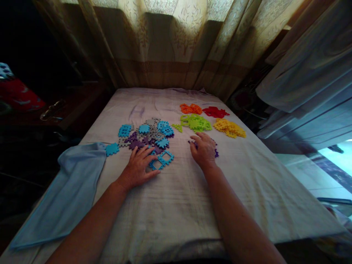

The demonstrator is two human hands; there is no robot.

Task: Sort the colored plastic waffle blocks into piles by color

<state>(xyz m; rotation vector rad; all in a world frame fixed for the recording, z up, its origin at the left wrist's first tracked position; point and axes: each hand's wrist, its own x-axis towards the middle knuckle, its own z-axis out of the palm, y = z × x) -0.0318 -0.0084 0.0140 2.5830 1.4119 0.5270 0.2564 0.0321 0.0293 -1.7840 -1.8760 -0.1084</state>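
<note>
1. Purple pieces (216, 151) lie partly under the right hand (203, 149), its fingers loosely curved; whether they grip, I cannot tell.
2. The left hand (139, 167), fingers spread, is at the blue frames (165, 157).
3. Green pieces (195, 123) lie beyond.

The right hand (204, 150) covers most of the small pile of purple notched plastic pieces (216, 151) beneath it, so their number, and whether the fingers grip any, cannot be told. The left hand (140, 167) partly hides the joined light-blue square plastic frames (166, 157) under its fingers. Beyond that hand, overlaps in the mixed heap of grey, purple and blue notched plastic pieces (150, 135) conceal many outlines. Both forearms run off the bottom edge. Far left of the left hand, a red patterned object (20, 96) is cut off, its kind unclear.
</note>
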